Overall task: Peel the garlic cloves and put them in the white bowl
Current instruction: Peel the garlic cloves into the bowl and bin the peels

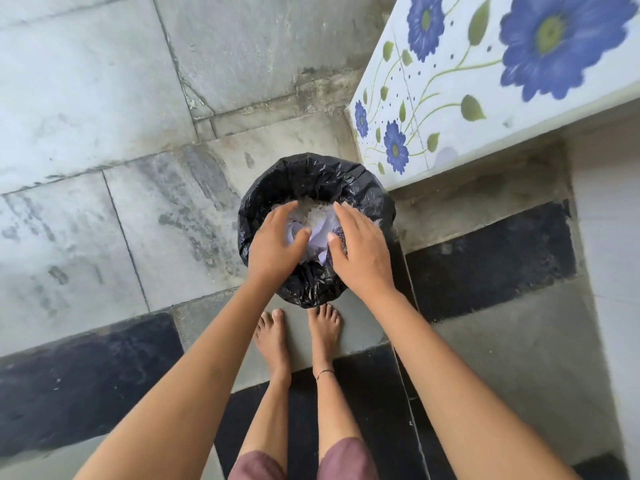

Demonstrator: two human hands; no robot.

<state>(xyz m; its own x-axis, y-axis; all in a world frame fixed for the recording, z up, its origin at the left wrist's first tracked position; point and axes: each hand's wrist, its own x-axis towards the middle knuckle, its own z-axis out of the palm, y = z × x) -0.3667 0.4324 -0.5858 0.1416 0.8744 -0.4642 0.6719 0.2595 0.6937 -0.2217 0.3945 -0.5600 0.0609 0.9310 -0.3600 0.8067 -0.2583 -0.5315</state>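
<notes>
Both hands, left hand (pixel 277 245) and right hand (pixel 363 252), hover spread and empty over a bin (pixel 311 181) lined in black; pale scraps (pixel 317 220) inside, possibly garlic skins; bare feet (pixel 298 336) just beside it.

Bare arms, bare feet; maroon shorts (pixel 346 459); thin dark anklet (pixel 325 373) on right ankle

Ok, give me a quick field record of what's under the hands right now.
left hand: open, palm down over the bin
right hand: open, palm down over the bin
held item: none visible
bin: on the floor, lined with a black bag
bin contents: pale, papery scraps
feet: bare, just behind the bin
garlic, white bowl: not in view
</notes>
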